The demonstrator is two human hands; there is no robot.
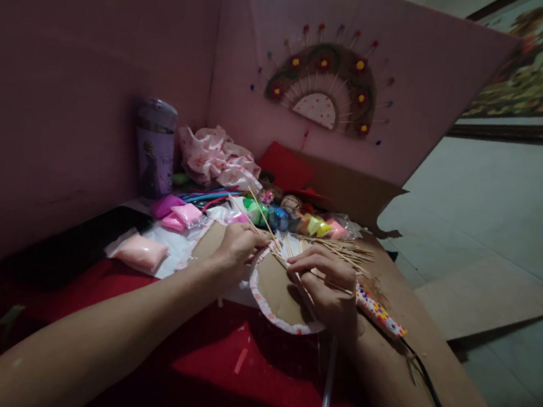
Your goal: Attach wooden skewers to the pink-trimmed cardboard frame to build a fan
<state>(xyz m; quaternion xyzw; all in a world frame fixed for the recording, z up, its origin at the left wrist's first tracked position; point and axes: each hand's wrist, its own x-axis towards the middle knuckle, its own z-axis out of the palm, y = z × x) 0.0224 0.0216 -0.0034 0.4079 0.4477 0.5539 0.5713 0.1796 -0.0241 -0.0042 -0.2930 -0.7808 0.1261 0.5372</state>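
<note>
A half-round cardboard piece [276,292] with a white patterned rim lies on the red table. My left hand [236,245] is closed at its upper left edge and pinches thin wooden skewers [260,217] that stick up and back. My right hand [327,284] rests on the cardboard's right side, fingers curled over more skewers lying across it. A loose pile of skewers [340,247] fans out just behind my right hand.
Colourful clay packets [294,221] and pink packets [176,212] lie behind the work. A purple tumbler [154,148] and crumpled cloth [215,156] stand at the back. A finished fan decoration [324,87] hangs on the pink wall. A dotted strip [380,313] and brown cardboard sheet [414,336] lie at the right.
</note>
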